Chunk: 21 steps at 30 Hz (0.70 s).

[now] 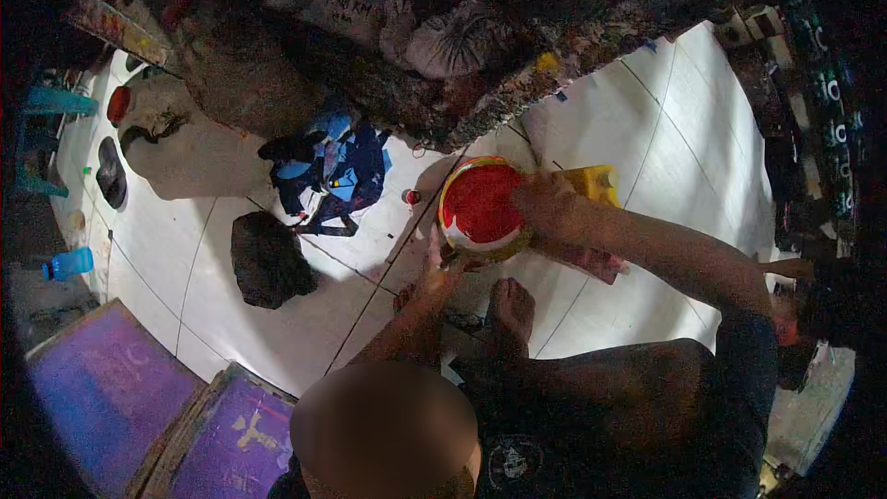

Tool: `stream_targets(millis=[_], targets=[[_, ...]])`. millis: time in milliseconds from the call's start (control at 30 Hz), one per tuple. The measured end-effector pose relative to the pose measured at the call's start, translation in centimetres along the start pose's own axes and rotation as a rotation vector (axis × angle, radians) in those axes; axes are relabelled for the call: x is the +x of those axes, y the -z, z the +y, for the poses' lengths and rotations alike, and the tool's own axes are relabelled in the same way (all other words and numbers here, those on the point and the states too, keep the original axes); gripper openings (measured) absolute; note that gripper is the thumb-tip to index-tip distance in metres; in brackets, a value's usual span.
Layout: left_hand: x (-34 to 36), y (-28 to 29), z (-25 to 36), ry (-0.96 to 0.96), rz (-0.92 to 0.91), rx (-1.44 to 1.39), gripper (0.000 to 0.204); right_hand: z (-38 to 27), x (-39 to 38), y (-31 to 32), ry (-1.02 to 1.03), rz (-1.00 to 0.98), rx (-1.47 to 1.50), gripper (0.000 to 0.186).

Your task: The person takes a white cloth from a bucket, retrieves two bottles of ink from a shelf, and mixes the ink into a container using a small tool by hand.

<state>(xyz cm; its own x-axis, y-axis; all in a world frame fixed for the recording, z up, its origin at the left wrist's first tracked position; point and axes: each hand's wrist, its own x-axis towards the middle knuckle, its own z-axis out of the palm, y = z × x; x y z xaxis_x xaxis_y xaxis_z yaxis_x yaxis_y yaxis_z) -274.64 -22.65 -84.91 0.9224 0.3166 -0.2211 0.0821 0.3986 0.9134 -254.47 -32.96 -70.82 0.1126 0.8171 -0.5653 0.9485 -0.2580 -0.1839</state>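
Note:
A round container of red paint [476, 203] with a yellow, paint-smeared rim stands out in the middle of the view. My left hand [436, 263] grips its lower left side. My right hand [540, 203] reaches over its right part with fingers bent; what they hold, if anything, is hidden. A yellow object [596, 183] lies behind my right wrist, and a pinkish, stained piece [601, 261] shows under my forearm. A small red cap-like item [410, 197] lies left of the container, near a bare foot [511, 305] lower down.
Dark blue scraps [337, 171] and a dark lump [263, 259] lie leftward on the tiled floor [656, 148]. An encrusted bench [443, 83] crosses the top. Purple boards [111, 379], a blue bottle [69, 263] and a teal stool [55, 102] are at left; stacked items [822, 111] line the right.

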Motion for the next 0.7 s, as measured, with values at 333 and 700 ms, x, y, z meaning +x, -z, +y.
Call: stream_targets(millis=[333, 700], targets=[[0.1, 0.5, 0.9, 0.182, 0.031, 0.019, 0.068, 1.5, -0.1, -3.5, 0.041, -0.039, 0.383, 0.025], [0.3, 1.2, -3.1, -0.063, 0.052, 0.18, 0.072, -0.6, 1.7, -1.2, 0.041, -0.228, 0.44, 0.018]])
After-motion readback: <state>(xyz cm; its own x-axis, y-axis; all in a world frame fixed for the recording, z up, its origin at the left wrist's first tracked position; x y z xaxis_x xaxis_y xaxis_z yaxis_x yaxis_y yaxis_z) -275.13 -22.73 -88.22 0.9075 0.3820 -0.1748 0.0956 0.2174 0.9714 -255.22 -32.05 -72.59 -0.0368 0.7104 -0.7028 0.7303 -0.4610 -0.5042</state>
